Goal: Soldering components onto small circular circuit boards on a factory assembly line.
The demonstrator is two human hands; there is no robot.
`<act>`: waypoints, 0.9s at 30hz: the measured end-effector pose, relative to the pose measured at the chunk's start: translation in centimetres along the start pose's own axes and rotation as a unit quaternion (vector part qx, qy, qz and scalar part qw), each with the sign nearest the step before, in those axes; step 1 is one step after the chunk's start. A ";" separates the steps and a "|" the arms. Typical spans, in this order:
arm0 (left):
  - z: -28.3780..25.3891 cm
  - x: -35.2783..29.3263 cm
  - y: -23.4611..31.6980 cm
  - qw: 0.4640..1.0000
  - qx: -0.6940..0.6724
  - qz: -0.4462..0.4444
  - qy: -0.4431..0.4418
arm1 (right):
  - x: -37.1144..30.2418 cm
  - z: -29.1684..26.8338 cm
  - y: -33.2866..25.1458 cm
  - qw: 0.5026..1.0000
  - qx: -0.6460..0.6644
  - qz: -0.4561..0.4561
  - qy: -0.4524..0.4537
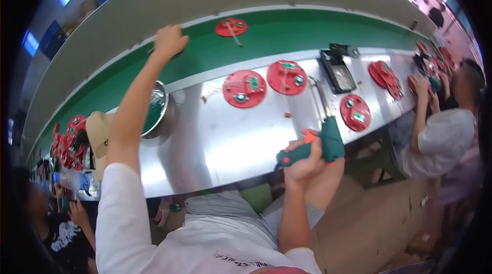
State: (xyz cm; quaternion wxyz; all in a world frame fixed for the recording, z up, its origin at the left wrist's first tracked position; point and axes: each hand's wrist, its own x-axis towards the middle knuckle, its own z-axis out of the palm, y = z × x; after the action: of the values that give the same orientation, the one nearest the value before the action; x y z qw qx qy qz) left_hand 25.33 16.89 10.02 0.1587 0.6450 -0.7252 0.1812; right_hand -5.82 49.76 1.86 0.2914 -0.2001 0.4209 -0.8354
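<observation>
My right hand (pixel 303 167) is wrapped round the handle of a green electric screwdriver (pixel 333 138) with an orange trigger, its long shaft pointing away from me over the metal bench. Just left of that tool lie two red discs, one with a green circuit board and trailing wires (pixel 245 88), the other close beside it (pixel 287 77). My left arm stretches far over the bench to the green belt. There my left hand (pixel 170 42) curls over a dark-edged thing that it mostly hides. Farther right on the belt rests another red disc (pixel 231 27) with a wire hanging off it.
A metal bowl (pixel 163 110) with green contents stands under my left forearm. A black tray (pixel 341 77) and a red disc (pixel 355 112) are right of the screwdriver. Red parts (pixel 69 143) and a plastic bottle (pixel 74 181) crowd the left. Co-workers sit on both sides.
</observation>
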 end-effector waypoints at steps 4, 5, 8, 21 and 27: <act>2.7 4.8 1.0 0.984 -0.121 -0.078 -0.102 | -0.9 1.7 0.3 0.999 -0.003 -0.019 -0.033; 3.4 5.4 3.1 0.978 -0.140 -0.090 -0.128 | -0.7 1.6 0.5 1.000 -0.009 -0.016 -0.023; 5.0 7.3 8.2 0.960 -0.178 -0.161 -0.141 | -0.6 0.7 1.3 0.999 0.001 -0.009 -0.031; 9.1 10.8 6.7 0.928 -0.299 -0.012 -0.223 | -0.5 1.5 0.7 1.000 0.001 0.012 -0.011; -3.4 1.6 8.4 0.865 -0.421 0.160 -0.221 | 0.8 0.2 0.6 0.999 -0.004 0.041 0.000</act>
State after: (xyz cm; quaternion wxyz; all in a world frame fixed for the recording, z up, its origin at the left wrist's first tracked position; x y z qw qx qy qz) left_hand 16.75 17.91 13.25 0.2195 0.4147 -0.8421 -0.2658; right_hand -6.17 48.82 1.53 0.3244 -0.1836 0.4321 -0.8212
